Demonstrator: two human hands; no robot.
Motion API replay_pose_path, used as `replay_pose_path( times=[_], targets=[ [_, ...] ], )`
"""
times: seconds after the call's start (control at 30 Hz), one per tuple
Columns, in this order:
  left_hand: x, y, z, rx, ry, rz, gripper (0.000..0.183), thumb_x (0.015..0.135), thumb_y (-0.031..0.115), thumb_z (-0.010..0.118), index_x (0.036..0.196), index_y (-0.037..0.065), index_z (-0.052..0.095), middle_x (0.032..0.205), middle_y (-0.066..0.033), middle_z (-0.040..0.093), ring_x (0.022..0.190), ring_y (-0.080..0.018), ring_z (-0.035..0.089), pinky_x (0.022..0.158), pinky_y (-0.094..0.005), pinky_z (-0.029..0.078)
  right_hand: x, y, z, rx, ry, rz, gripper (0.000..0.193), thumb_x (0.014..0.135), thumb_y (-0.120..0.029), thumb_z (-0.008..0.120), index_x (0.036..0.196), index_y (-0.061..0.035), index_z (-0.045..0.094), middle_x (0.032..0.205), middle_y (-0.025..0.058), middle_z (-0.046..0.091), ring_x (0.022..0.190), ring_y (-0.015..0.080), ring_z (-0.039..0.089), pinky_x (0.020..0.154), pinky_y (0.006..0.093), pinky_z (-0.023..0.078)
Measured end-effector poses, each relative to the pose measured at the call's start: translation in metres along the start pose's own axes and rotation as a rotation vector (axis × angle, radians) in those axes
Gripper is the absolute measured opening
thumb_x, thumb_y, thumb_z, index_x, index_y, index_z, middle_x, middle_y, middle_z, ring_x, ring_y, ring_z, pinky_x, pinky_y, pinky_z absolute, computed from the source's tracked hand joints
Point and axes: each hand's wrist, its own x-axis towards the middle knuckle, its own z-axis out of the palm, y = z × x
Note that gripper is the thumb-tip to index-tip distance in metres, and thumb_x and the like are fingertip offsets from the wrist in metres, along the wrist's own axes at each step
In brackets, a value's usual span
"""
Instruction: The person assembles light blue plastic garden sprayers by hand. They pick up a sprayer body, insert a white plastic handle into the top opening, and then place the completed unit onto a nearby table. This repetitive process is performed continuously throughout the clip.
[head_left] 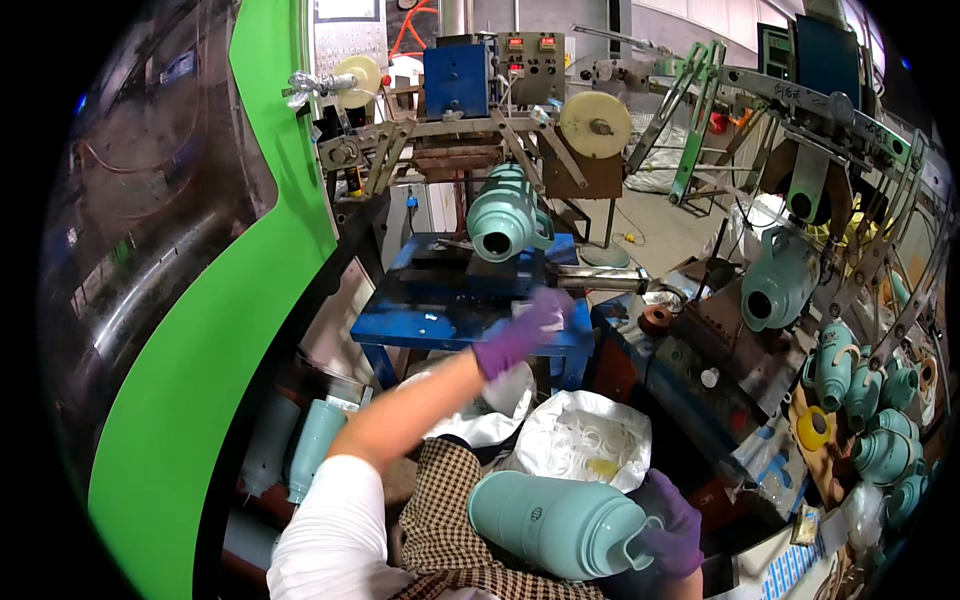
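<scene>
A teal thermos jug casing (pixel 550 520) lies on its side across my lap, against a checked apron, its spouted top end pointing right. My right hand (pixel 676 525), in a purple glove, is closed on that spouted end; part of the fingers is hidden. My left hand (pixel 525 330), also purple-gloved, reaches forward over the front of the blue work table (pixel 400 325), smeared by motion, so its fingers cannot be read. Beyond it, another teal jug casing (pixel 503 215) is held on the machine, its round dark opening facing me.
A white sack (pixel 585 430) of clear rings stands before the table. A third jug casing (pixel 780 280) sits on the machine at right, above several finished-looking jugs (pixel 835 365). More casings (pixel 318 445) lie at lower left beside a green panel (pixel 200 370). A metal cylinder (pixel 600 278) juts out right.
</scene>
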Motion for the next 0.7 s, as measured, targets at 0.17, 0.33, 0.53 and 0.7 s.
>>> replay_pose_path(
  times=[0.17,0.33,0.53,0.7],
  targets=[
    [-0.106,0.147,0.145,0.586,-0.501,0.727,0.068,0.085,0.038,0.074,0.142,0.01,0.05,0.143,-0.0163,0.047,0.137,-0.0356,0.042,0.107,-0.0462,0.041,0.034,-0.045,0.037,-0.285,0.006,-0.014,0.063,0.078,-0.016,0.077,0.135,0.0037,0.055,0.128,0.0119,0.061,0.124,0.0182,0.053,0.106,0.0342,0.042],
    [-0.119,0.18,0.143,0.932,-0.567,0.471,0.054,0.088,0.039,0.069,0.133,0.011,0.058,0.125,-0.0149,0.056,0.114,-0.034,0.058,0.08,-0.0427,0.056,0.057,-0.069,0.049,-0.075,-0.187,-0.094,0.055,0.085,-0.014,0.071,0.135,0.0014,0.054,0.11,0.009,0.062,0.104,0.0182,0.058,0.093,0.0315,0.045],
    [-0.17,0.137,0.002,0.639,-0.069,-0.104,0.034,0.095,0.028,0.062,0.119,0.004,0.063,0.116,-0.0143,0.062,0.106,-0.0273,0.061,0.093,-0.0365,0.049,0.107,-0.071,-0.014,-0.868,0.46,-0.449,0.065,0.089,-0.012,0.071,0.147,-0.0013,0.043,0.094,0.0089,0.067,0.082,0.0142,0.064,0.075,0.0277,0.051],
    [-0.291,0.043,-0.07,1.266,0.247,0.01,0.044,0.086,0.014,0.067,0.126,0.001,0.056,0.115,-0.0167,0.061,0.104,-0.0331,0.059,0.093,-0.0411,0.048,0.222,-0.097,-0.094,-1.356,0.749,-0.365,0.078,0.09,-0.032,0.067,0.156,-0.0156,0.028,0.118,0.0284,0.065,0.104,0.0425,0.066,0.089,0.0473,0.052]
  ],
)
